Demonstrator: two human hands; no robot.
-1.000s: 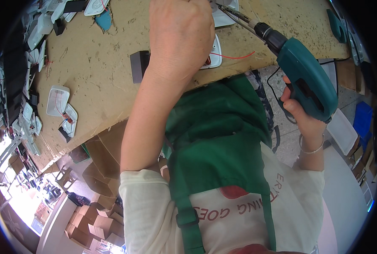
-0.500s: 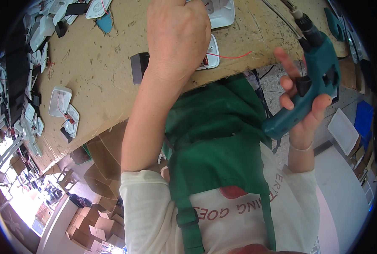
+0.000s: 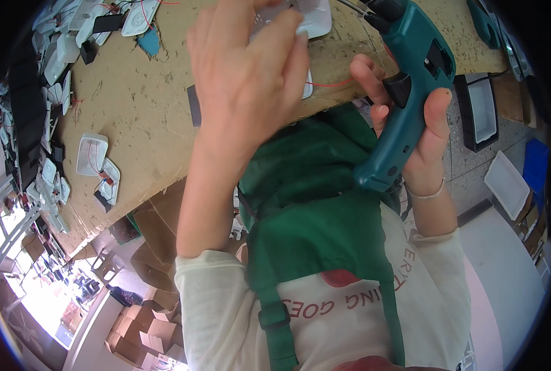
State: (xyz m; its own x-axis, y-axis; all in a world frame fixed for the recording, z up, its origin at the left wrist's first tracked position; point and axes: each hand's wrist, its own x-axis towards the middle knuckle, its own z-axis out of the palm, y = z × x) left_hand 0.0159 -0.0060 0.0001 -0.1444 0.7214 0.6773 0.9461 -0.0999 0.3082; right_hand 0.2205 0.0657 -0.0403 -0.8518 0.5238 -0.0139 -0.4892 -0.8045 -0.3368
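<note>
My left hand (image 3: 244, 80) is over the near part of the table, its fingers loosely bent and apart, with nothing visible between them. It covers part of a white plastic casing (image 3: 317, 20) at the top edge. Another white part (image 3: 308, 86) with a red wire (image 3: 331, 84) is mostly hidden behind the thumb side. My right hand (image 3: 433, 136) grips a teal soldering gun (image 3: 405, 99) with a black trigger. Its front end points up and left, and its tip is cut off by the top of the picture.
Opened white casings with wires (image 3: 99, 167) lie on the left of the table (image 3: 145, 117). Several more are piled at the far left. A dark block (image 3: 194, 105) sits beside my left wrist. Trays (image 3: 507, 185) stand on the right, cardboard boxes (image 3: 145, 328) lower left.
My left hand has loosened from a fist-like shape and drawn slightly nearer. My right hand has brought the soldering gun leftward and up, closer to the left hand.
</note>
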